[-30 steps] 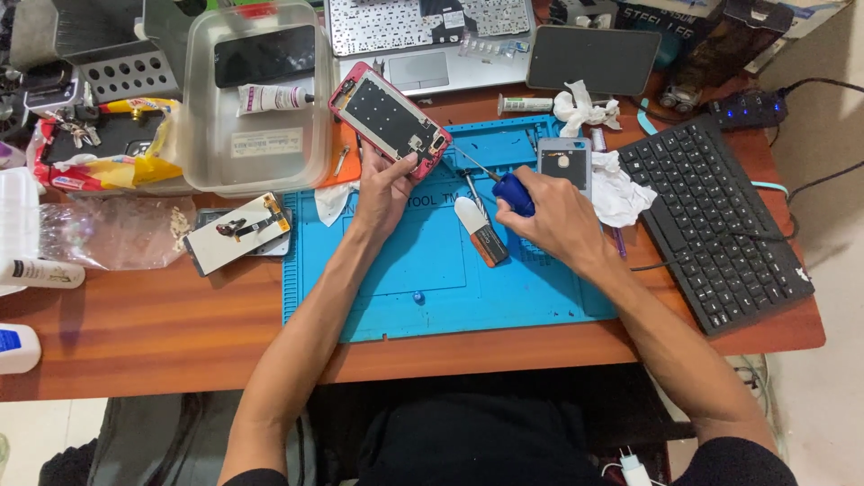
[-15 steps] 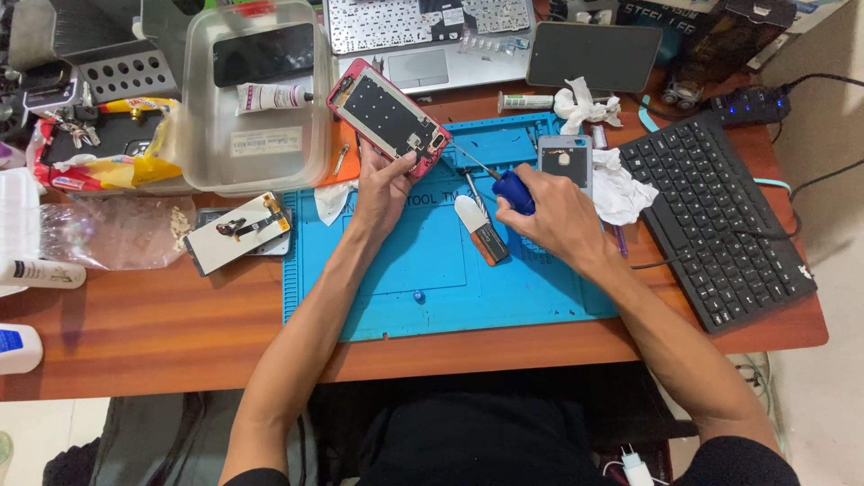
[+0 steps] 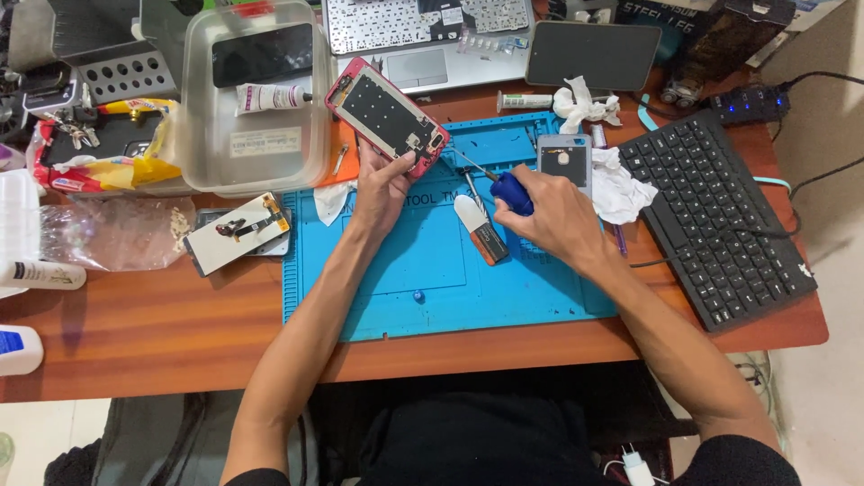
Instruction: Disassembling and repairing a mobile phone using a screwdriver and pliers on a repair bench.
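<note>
The left hand (image 3: 382, 184) pinched the opened red-framed phone (image 3: 387, 117) by its lower edge, tilted above the blue repair mat (image 3: 396, 279). The right hand (image 3: 553, 211) clasped a blue-handled screwdriver (image 3: 508, 189). That phone looked light, stiff, fragile; edges seemed safest.

A wooden worktop (image 3: 135, 333) of reddish-brown grain fills most of the view, its front edge running straight across and its right end rounded off. A blue work mat (image 3: 432, 270) lies flat on its middle — pale, even light falls on both, with soft shadows and no glare. Beyond the right end, a light, cream-coloured floor (image 3: 828, 396) shows, and the same pale floor appears at the lower left corner. Dark cables (image 3: 810, 175) trail off the right side of the worktop — one curves down over the floor.
</note>
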